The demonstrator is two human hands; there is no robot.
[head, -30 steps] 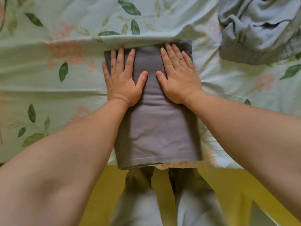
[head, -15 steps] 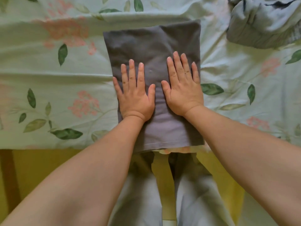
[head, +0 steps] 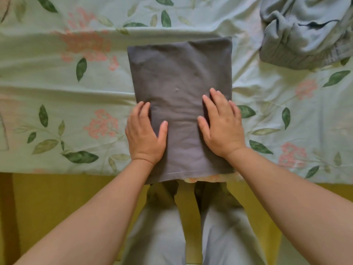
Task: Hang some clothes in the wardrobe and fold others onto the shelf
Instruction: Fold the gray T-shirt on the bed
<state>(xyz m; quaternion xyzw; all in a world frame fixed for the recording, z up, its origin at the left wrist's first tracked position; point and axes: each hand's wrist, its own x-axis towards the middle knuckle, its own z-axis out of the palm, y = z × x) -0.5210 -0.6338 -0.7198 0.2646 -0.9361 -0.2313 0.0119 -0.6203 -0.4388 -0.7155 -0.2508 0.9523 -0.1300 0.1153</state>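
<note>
A dark grey garment (head: 179,69) lies folded into a neat rectangle on the flowered bed sheet (head: 57,92), its near hem hanging just over the bed's front edge. My left hand (head: 145,134) rests on the garment's left side, fingers slightly bent over that edge and the thumb on the cloth. On the garment's right side lies my right hand (head: 221,127), fingers pointing away from me, with nothing held. Both hands sit on the near half of the fold, with bare cloth between them.
A crumpled blue-grey garment (head: 305,31) lies in a heap at the far right of the bed. The bed's front edge runs across below my wrists, with a yellow surface (head: 57,197) under it. My legs in pale trousers (head: 162,236) stand against the bed.
Both hands have slid along the grey garment from its far end toward me and moved apart to its sides. The garment itself stays flat in place.
</note>
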